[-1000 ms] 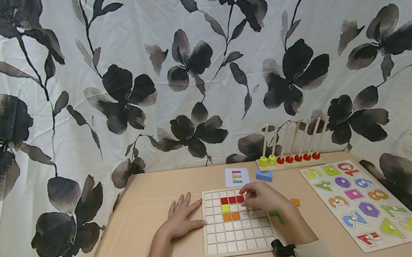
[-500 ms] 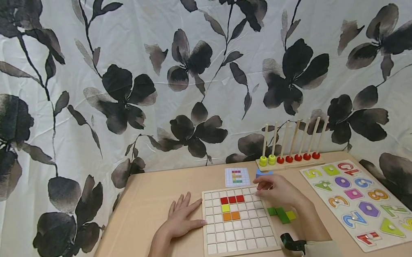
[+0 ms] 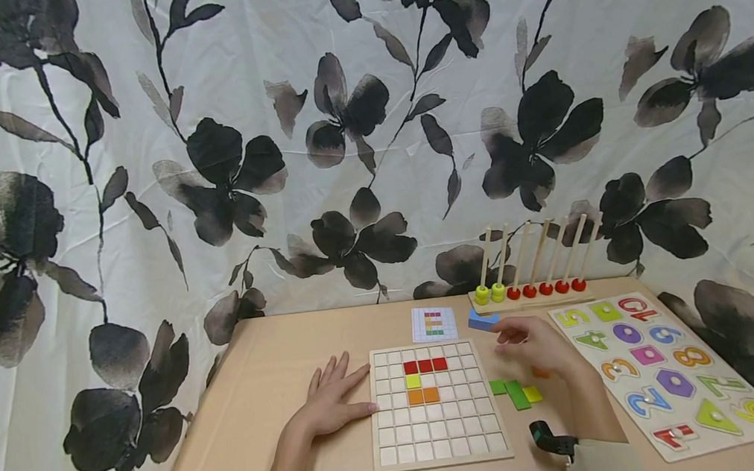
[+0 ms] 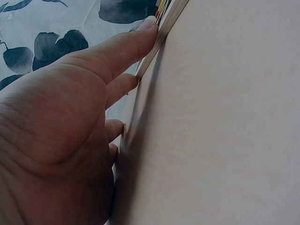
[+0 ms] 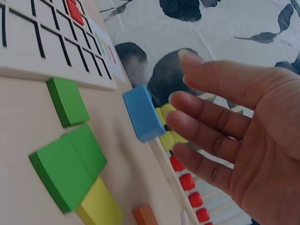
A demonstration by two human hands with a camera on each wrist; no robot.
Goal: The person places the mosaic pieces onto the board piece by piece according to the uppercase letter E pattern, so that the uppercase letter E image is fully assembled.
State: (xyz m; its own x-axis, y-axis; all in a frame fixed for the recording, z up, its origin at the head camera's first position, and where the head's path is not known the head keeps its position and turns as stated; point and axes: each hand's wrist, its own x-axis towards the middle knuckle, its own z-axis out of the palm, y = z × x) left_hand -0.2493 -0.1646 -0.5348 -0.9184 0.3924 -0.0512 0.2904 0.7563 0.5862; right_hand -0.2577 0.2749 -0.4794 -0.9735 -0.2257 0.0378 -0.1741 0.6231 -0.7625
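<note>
My left hand (image 3: 329,403) lies with fingers spread on the table, its thumb and fingertips touching the left edge of the wooden grid board (image 3: 441,433). Three red tiles (image 3: 425,366), a yellow tile (image 3: 413,381) and two orange tiles (image 3: 422,396) sit in the board's cells. Over the table right of the board hovers my right hand (image 3: 536,343), fingers loosely bent. The right wrist view shows nothing between its thumb and fingers. Blue blocks (image 5: 142,112) are just beyond its fingertips. Green blocks (image 5: 70,164), a yellow block (image 5: 100,202) and an orange block (image 5: 146,215) lie nearby.
A pattern card (image 3: 435,334) lies behind the board. At the back right stands a peg rack (image 3: 531,301) with yellow and red beads. A number and shape puzzle board (image 3: 690,395) covers the table's right side. A floral cloth (image 3: 367,117) hangs behind.
My right hand has moved right, away from the board beside the red tiles, to above the table. Green and yellow blocks have come into sight. The left hand has stayed put.
</note>
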